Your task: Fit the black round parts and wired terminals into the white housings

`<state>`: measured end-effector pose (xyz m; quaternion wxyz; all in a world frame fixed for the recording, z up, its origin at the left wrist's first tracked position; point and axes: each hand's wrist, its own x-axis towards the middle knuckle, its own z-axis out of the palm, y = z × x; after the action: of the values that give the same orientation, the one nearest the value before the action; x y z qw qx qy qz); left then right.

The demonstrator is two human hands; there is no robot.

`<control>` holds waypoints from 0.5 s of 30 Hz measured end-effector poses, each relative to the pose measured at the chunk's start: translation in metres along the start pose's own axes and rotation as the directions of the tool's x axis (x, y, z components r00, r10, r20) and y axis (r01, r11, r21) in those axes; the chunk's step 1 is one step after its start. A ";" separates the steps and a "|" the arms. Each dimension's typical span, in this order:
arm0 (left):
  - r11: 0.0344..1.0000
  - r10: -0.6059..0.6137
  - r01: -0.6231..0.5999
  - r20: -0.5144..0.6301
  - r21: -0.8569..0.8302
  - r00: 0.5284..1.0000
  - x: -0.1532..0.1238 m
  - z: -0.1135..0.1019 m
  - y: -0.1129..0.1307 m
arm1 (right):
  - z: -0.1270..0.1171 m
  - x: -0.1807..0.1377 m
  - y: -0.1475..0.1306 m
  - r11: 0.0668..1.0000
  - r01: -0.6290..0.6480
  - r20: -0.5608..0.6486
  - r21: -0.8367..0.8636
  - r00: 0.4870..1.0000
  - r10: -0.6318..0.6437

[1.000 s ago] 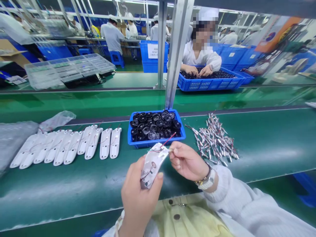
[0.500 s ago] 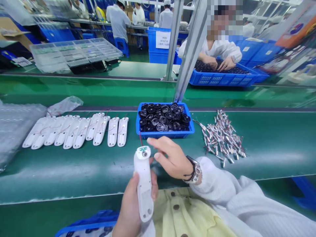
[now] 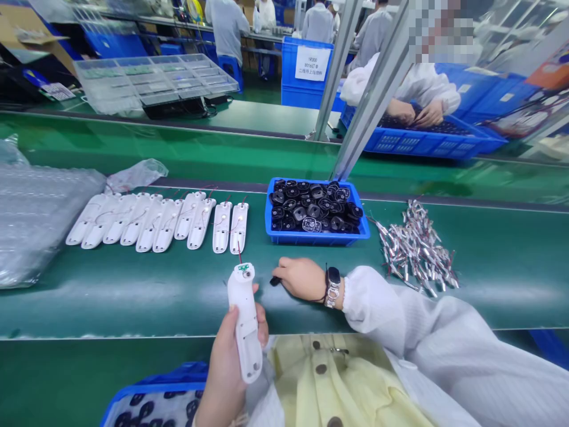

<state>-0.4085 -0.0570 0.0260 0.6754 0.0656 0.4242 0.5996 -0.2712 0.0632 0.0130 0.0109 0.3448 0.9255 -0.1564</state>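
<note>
My left hand (image 3: 229, 362) is wrapped round a white plastic handle-shaped housing (image 3: 246, 332), held upright at the belt's near edge. At its top sit a small green circuit board (image 3: 244, 268) and a round metal part, with a red wire sticking up. To the right, my right hand (image 3: 304, 279) is closed on a small black plastic part (image 3: 275, 281), low over the green work surface (image 3: 178, 296). The fingers partly hide this part, so its shape cannot be made out. Just beyond my right hand stands a blue bin (image 3: 317, 238) heaped with black plastic parts (image 3: 313, 210).
Several white housings (image 3: 166, 225) with wires lie in a row at left, beside clear plastic trays (image 3: 40, 219). A pile of small silver cylinders with wires (image 3: 418, 249) lies at right. A metal post (image 3: 373, 89) rises behind the bin. Across the line, a co-worker's hands (image 3: 415, 112) reach into a blue crate (image 3: 427, 142).
My right hand has left the top of the housing, moved right and down to the work surface, and now grips a black part. My left hand keeps the housing. The view has shifted.
</note>
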 end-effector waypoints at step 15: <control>1.000 0.020 -0.022 0.164 0.009 0.986 0.005 0.034 0.006 | -0.057 -0.026 -0.025 0.045 0.028 -0.037 0.999 0.979 0.200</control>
<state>-0.3909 -0.0365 0.0485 0.7013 0.1228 0.3697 0.5970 -0.2631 0.0456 0.0773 -0.2969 0.3235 0.5372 -0.7202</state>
